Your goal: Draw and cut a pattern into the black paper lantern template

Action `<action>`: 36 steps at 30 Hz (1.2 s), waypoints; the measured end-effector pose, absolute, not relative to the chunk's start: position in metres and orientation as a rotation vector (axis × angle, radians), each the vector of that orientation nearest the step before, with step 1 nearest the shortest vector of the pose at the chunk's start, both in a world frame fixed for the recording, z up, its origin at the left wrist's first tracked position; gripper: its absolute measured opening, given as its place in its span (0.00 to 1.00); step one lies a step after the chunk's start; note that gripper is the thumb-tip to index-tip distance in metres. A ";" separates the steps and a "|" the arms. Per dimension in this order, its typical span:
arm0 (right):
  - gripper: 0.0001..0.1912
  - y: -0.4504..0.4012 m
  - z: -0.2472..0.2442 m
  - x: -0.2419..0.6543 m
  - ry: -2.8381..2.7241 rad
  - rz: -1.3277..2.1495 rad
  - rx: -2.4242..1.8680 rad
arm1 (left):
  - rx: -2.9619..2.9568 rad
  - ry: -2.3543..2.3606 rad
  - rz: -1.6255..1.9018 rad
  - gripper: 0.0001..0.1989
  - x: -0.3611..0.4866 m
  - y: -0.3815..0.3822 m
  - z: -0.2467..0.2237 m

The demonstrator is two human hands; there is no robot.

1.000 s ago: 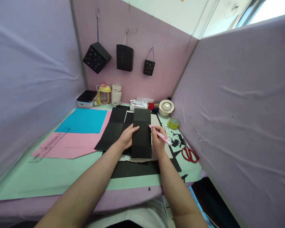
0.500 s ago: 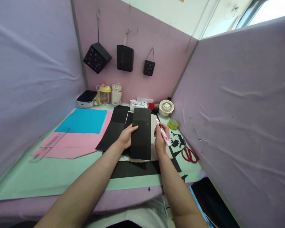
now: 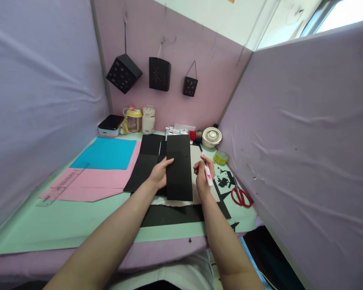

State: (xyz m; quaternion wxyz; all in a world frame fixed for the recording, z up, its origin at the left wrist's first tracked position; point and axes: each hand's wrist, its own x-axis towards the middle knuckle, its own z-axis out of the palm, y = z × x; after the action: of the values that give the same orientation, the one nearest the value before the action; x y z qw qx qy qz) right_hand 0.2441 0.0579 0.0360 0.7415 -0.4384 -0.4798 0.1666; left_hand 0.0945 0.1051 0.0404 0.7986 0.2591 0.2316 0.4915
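Left hand (image 3: 159, 175) pinches one black card (image 3: 179, 177) | right hand (image 3: 202, 179) grips one pink cutter (image 3: 207, 172) (apparently)

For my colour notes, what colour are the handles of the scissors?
The scissors' handles are red, in the head view.

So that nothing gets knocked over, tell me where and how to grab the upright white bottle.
Grip the white bottle round its body, below the lid, probably best from the front right: it stands upright, its body looks rounded, and the yellow-lidded clear jar stands close on its left.
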 end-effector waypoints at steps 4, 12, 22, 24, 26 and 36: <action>0.10 0.059 0.034 0.244 -1.071 0.332 -0.964 | 0.572 0.479 1.053 0.22 0.095 0.104 0.041; 0.10 0.060 0.032 0.247 -1.093 0.252 -0.987 | 0.573 0.495 1.066 0.20 0.095 0.104 0.042; 0.13 0.065 0.031 0.249 -1.218 0.308 -1.012 | 0.665 0.463 1.007 0.15 0.098 0.101 0.040; 0.14 0.069 0.026 0.252 -1.209 0.385 -1.064 | 0.717 0.350 0.924 0.20 0.098 0.099 0.041; 0.16 0.075 0.020 0.257 -1.149 0.554 -1.121 | 0.848 0.261 0.882 0.26 0.100 0.097 0.040; 0.21 0.090 0.011 0.320 -0.691 0.796 -1.208 | 2.122 0.708 0.944 0.21 0.130 0.078 -0.013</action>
State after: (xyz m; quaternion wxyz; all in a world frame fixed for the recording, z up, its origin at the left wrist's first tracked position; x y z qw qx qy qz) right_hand 0.3202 0.0898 0.0106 0.6955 -0.5413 -0.3099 0.3566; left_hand 0.1305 0.0782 -0.0126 0.3493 0.8190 0.2732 0.3642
